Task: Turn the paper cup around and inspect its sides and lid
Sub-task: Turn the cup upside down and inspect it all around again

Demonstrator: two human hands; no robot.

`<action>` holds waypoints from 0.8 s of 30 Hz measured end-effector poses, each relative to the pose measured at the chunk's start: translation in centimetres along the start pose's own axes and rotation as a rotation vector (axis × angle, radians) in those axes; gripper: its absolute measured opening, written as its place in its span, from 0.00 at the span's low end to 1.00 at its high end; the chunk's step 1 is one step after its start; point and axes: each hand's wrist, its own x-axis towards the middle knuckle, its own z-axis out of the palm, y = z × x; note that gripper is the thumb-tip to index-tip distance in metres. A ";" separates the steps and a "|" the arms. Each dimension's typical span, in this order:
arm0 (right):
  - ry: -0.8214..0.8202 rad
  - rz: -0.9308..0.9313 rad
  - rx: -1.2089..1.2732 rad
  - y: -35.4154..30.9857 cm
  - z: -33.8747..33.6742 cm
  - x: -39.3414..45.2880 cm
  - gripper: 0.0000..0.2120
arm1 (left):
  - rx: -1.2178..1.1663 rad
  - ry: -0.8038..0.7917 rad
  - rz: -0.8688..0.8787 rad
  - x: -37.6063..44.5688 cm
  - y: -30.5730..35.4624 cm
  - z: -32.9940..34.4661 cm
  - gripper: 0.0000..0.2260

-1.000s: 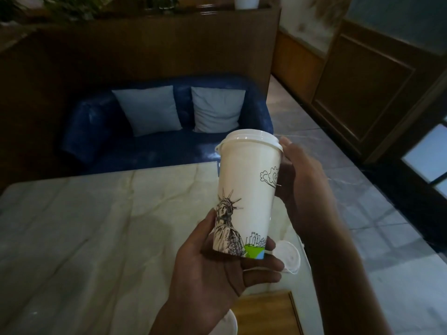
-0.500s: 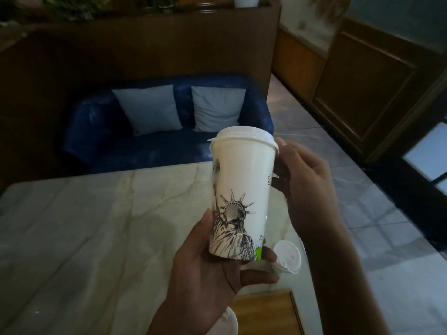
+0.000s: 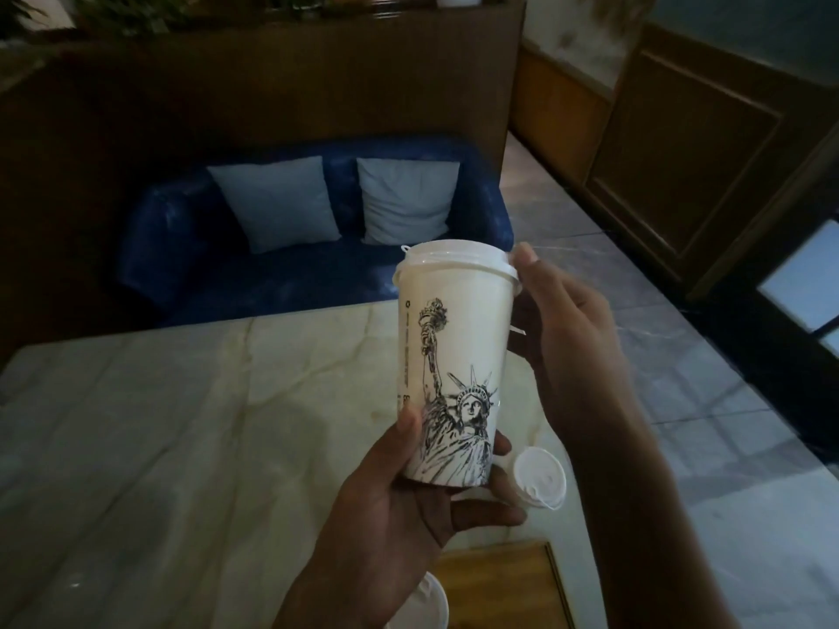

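Note:
A tall white paper cup [image 3: 458, 338] with a black Statue of Liberty drawing is held upright above the marble table. Its white plastic lid [image 3: 456, 261] is on top, with a small tab at the left. My left hand [image 3: 408, 506] cradles the cup's base, thumb on the left side and fingers under and around the bottom. My right hand [image 3: 567, 329] touches the cup's upper right side, with a fingertip at the lid's rim. The drawing faces me, torch arm raised towards the left.
A spare white lid [image 3: 540, 483] lies on the marble table [image 3: 181, 424] just right of the cup's base. A wooden board [image 3: 499, 587] and a white round object [image 3: 426, 601] sit at the near edge. A blue sofa [image 3: 181, 247] with two cushions stands beyond the table.
The cup has rotated in my hands: the statue drawing moved from the left edge to the front, bringing the torch arm into sight. The cloud and skyline drawings have turned out of sight.

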 end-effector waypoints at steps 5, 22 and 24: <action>0.009 -0.029 -0.044 -0.2 0.0 0.0 0.13 | -0.018 0.072 0.023 0.2 0.1 0.3 0.32; 0.002 -0.052 -0.110 -0.9 -0.3 -0.3 0.20 | 0.151 0.198 0.077 0.3 -0.1 0.2 0.25; -0.009 -0.048 -0.121 -0.9 -0.4 -0.3 0.22 | 0.159 0.201 0.088 0.3 -0.2 0.1 0.24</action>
